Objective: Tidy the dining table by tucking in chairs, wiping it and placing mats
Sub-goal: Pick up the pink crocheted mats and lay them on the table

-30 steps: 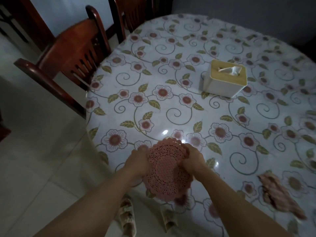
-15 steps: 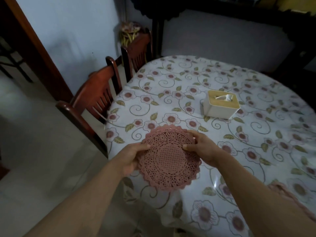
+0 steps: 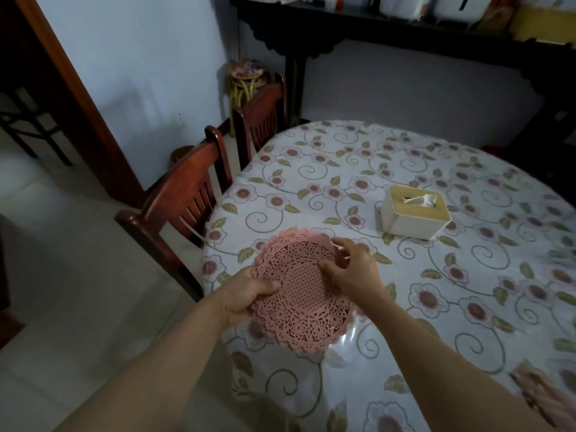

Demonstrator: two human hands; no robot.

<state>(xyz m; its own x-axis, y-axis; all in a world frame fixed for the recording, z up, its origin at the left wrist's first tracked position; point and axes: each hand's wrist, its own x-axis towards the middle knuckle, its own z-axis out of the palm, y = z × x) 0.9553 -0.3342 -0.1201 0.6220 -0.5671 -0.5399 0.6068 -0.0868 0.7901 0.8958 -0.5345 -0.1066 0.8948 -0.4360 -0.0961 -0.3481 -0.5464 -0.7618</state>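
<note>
Nearest the camera, the left hand [image 3: 246, 293] grips a stack of pink lace mats [image 3: 300, 294] by its left rim, thumb curled over the top and the other fingers hidden underneath. The stack is held just above the near-left edge of the table [image 3: 405, 307], tilted slightly, and its layers fan apart at the far rim, though how many mats there are cannot be counted. The right hand [image 3: 353, 271] lies across the stack's right side, fingers bent and narrowly spread, with the fingertips [image 3: 325, 265] pinching at the top mat's lace; whether they have lifted it free of the one below is hard to tell. Right of that hand, at the bottom right corner, a pinkish cloth [image 3: 542, 397] lies on the flowered table cover, blurred and cut off by the frame edge. Beyond the right hand's fingers and well apart from them stands a white tissue box [image 3: 414, 216] with a tan lid, a tissue [image 3: 420, 201] poking up through its slot. Left of the left hand's fingers, a dark wooden chair [image 3: 180, 204] stands with its back close to the table edge, and a second chair [image 3: 261, 116] sits farther along the same side, its seat hidden by the table. Behind that, a small stool [image 3: 246, 79] with a flowered top stands by the wall. A dark shelf [image 3: 405, 29] runs along the back; the pale items on it are cut off at the top.
</note>
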